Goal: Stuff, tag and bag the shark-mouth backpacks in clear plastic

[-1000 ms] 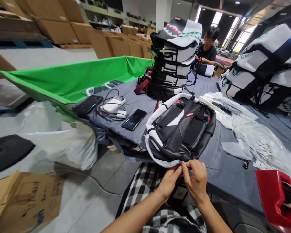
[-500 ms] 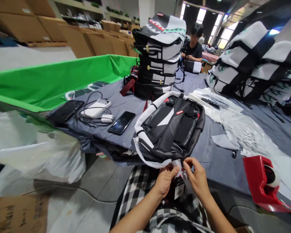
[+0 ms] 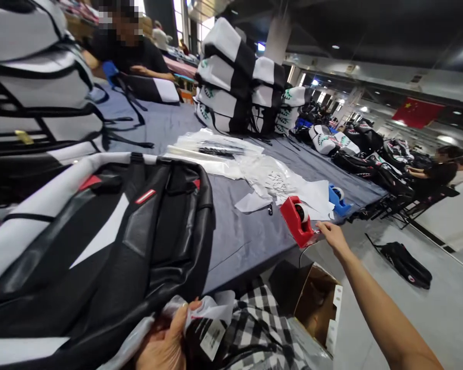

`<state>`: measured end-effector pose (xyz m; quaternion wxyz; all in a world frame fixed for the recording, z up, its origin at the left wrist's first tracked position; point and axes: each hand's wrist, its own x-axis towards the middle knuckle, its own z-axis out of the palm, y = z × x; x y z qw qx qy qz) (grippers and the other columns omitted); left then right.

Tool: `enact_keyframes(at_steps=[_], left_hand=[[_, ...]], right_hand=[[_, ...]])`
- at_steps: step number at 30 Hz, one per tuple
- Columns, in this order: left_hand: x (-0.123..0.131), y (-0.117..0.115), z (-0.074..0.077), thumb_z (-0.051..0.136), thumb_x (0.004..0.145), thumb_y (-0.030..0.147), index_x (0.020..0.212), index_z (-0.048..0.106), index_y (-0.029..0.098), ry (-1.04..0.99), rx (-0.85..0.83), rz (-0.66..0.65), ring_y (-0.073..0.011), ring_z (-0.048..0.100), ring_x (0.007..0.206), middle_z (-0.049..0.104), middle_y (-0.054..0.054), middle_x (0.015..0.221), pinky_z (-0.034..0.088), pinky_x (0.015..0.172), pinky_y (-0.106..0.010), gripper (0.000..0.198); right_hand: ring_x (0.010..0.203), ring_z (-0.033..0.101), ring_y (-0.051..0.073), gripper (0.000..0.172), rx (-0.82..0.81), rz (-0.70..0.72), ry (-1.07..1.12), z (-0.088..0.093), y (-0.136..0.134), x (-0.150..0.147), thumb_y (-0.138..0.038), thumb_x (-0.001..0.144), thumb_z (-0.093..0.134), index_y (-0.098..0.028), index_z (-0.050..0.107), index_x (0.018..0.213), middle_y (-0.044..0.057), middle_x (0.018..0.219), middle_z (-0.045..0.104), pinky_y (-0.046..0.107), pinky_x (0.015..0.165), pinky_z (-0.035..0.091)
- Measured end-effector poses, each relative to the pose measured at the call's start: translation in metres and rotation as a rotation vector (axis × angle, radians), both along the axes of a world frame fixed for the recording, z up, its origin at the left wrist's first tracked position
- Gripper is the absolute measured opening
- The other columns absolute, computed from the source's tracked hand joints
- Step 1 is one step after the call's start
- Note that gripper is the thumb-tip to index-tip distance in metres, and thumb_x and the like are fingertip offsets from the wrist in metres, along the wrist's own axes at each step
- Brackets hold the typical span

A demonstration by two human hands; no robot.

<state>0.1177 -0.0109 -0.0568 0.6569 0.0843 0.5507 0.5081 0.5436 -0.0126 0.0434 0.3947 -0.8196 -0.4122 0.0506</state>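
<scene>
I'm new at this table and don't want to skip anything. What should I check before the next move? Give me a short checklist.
1. Left hand gripping the clear plastic at the backpack's near edge: ok.
2. Backpack lying with its straps facing up: ok.
3. Right hand at the front end of the red tape dispenser: ok.
4. Roll sitting in that dispenser: ok.
5. Tape strip in the right hand: cannot tell, too small to make out.
6. Both hands on the plastic: not ok, only the left is there.

Backpack partly beyond the left edge.
</scene>
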Motion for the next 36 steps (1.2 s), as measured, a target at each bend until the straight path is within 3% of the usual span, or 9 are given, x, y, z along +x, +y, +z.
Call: enact_keyframes(at_steps=[7,12,16,20,23,25,30,33,36], left_hand=[[-0.005,-0.001,-0.006,0.086,0.045,0.049,0.077,0.07,0.016,0.088,0.034,-0.028,-0.0273,0.074,0.078,0.076,-0.005,0.077,0.063,0.064,-0.031,0.049],[-0.001,-0.002,0.004,0.09,0.036,0.044,0.077,0.07,0.016,0.037,0.003,0.015,-0.0256,0.073,0.07,0.074,-0.002,0.07,0.063,0.059,-0.031,0.054],[0.002,-0.003,0.005,0.092,0.035,0.044,0.075,0.067,0.016,0.032,0.034,0.05,-0.022,0.071,0.066,0.074,-0.003,0.068,0.062,0.059,-0.029,0.055],[0.003,-0.002,-0.002,0.09,0.042,0.052,0.076,0.068,0.015,0.096,0.096,0.044,-0.019,0.068,0.058,0.073,-0.003,0.067,0.059,0.056,-0.028,0.055],[0.007,-0.005,-0.004,0.089,0.042,0.058,0.074,0.069,0.013,0.099,0.135,0.064,-0.0185,0.067,0.062,0.072,-0.004,0.071,0.057,0.059,-0.028,0.059],[0.01,-0.006,-0.004,0.088,0.044,0.06,0.071,0.069,0.013,0.115,0.197,0.081,-0.017,0.066,0.065,0.07,-0.004,0.073,0.055,0.064,-0.027,0.058],[0.014,-0.002,0.0,0.087,0.054,0.058,0.08,0.067,0.014,0.106,0.322,0.1,-0.0168,0.064,0.069,0.068,-0.003,0.075,0.052,0.072,-0.029,0.055],[0.015,-0.001,0.003,0.086,0.056,0.058,0.087,0.067,0.015,0.12,0.397,0.131,-0.0201,0.066,0.078,0.071,-0.005,0.083,0.052,0.079,-0.032,0.056],[0.015,0.0,0.007,0.083,0.06,0.058,0.088,0.068,0.015,0.142,0.437,0.132,-0.0223,0.066,0.082,0.072,-0.008,0.087,0.052,0.082,-0.034,0.054]], right_hand=[[0.058,0.054,0.02,0.064,0.037,0.018,0.156,-0.01,0.013,-0.009,-0.081,0.051,0.064,-0.017,0.063,0.055,0.007,0.057,0.063,0.031,0.057,0.04],[0.064,0.053,0.017,0.048,0.177,-0.022,0.204,-0.005,-0.016,-0.021,-0.066,0.06,0.073,-0.02,0.062,0.068,0.004,0.066,0.065,0.027,0.057,0.038],[0.046,0.036,0.009,0.058,0.346,-0.087,0.557,-0.033,-0.036,-0.045,-0.073,0.056,0.075,-0.023,0.047,0.067,-0.007,0.05,0.045,0.02,0.042,0.026],[0.043,0.022,0.006,0.072,0.342,-0.001,0.767,-0.061,-0.024,-0.094,-0.082,0.052,0.07,-0.025,0.028,0.063,-0.012,0.051,0.027,0.017,0.038,0.018],[0.044,0.019,0.006,0.063,0.18,0.252,0.971,-0.062,-0.014,-0.154,-0.074,0.062,0.074,-0.025,0.034,0.066,-0.012,0.052,0.025,0.018,0.038,0.018],[0.044,0.019,0.006,0.053,0.032,0.559,1.032,-0.051,-0.011,-0.194,-0.068,0.076,0.07,-0.024,0.04,0.071,-0.012,0.052,0.026,0.019,0.04,0.02],[0.058,0.039,0.009,0.04,-0.108,1.323,0.51,-0.012,0.023,-0.26,-0.054,0.092,0.06,-0.019,0.052,0.075,-0.005,0.064,0.045,0.021,0.056,0.033],[0.059,0.044,0.01,0.034,-0.181,1.535,0.208,-0.006,0.051,-0.281,-0.048,0.097,0.052,-0.019,0.054,0.079,-0.004,0.066,0.051,0.022,0.058,0.033],[0.059,0.051,0.011,0.022,-0.246,1.551,-0.032,-0.012,0.066,-0.291,-0.037,0.098,0.051,-0.021,0.055,0.084,-0.003,0.067,0.058,0.022,0.059,0.033]])
